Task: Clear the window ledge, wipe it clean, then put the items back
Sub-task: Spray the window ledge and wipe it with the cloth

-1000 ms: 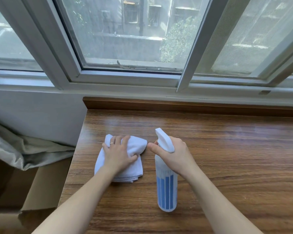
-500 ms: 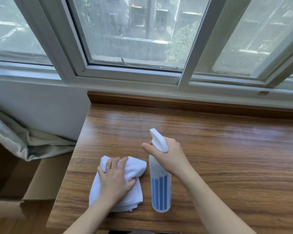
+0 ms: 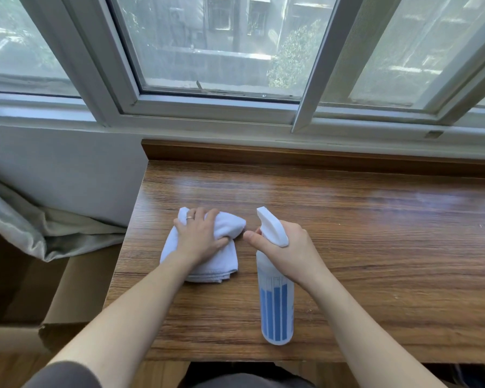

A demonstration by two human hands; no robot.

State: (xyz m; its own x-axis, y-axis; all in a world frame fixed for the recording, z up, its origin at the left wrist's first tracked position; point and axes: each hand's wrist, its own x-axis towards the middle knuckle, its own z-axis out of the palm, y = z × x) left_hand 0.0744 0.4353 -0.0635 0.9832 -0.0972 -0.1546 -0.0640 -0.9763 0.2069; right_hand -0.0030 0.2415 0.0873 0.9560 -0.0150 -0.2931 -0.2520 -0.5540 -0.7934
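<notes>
The wooden window ledge (image 3: 375, 247) fills the middle and right of the head view. A folded white cloth (image 3: 230, 225) lies near its left end. My left hand (image 3: 199, 236) rests on top of the cloth, fingers curled over its far edge and thumb pressed into its right side. A white spray bottle with blue stripes (image 3: 276, 309) stands upright just right of the cloth. My right hand (image 3: 286, 247) grips its neck below the white nozzle, which points away and to the left.
The white window frame (image 3: 216, 107) and a raised wooden back strip (image 3: 319, 158) close off the far side. Left of the ledge sit an open cardboard box (image 3: 76, 289) and bunched grey fabric (image 3: 39, 231). The ledge's front edge is close to my body.
The view has shifted and pulled back. My left hand and the cloth slid a little across the ledge near its left end. My right hand keeps its grip on the standing bottle.
</notes>
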